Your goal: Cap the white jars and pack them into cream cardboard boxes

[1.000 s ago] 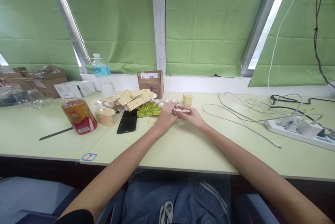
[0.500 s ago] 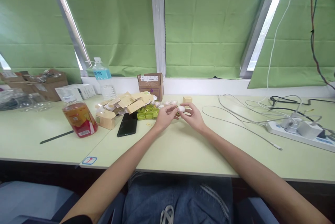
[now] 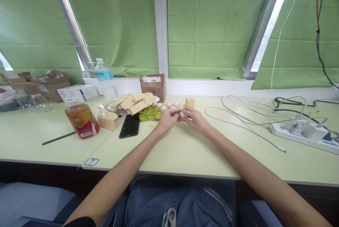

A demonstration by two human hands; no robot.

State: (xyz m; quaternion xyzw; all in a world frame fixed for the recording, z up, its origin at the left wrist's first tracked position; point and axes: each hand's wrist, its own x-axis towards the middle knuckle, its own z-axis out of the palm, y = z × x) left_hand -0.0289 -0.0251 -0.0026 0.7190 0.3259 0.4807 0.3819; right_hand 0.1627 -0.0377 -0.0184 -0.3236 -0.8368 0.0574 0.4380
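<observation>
My left hand (image 3: 167,119) and my right hand (image 3: 194,118) meet over the pale green table (image 3: 185,149), fingers pinched together on a small white round piece (image 3: 181,114) with a bit of green on it. Just behind the hands lie several green clips (image 3: 151,115), small white pieces (image 3: 171,105) and a little tan cube box (image 3: 190,102). A heap of tan folded boxes (image 3: 127,104) lies to the left of them.
A black phone (image 3: 129,128) lies flat left of my left hand. An amber bottle (image 3: 82,118), a water bottle (image 3: 104,78), a brown carton (image 3: 153,85) and white boxes (image 3: 75,93) stand further left and back. White cables (image 3: 246,119) and a power strip (image 3: 304,133) occupy the right.
Both hands lifted the small white piece slightly, then lowered it again while working it between the fingertips. The view shifted a little.
</observation>
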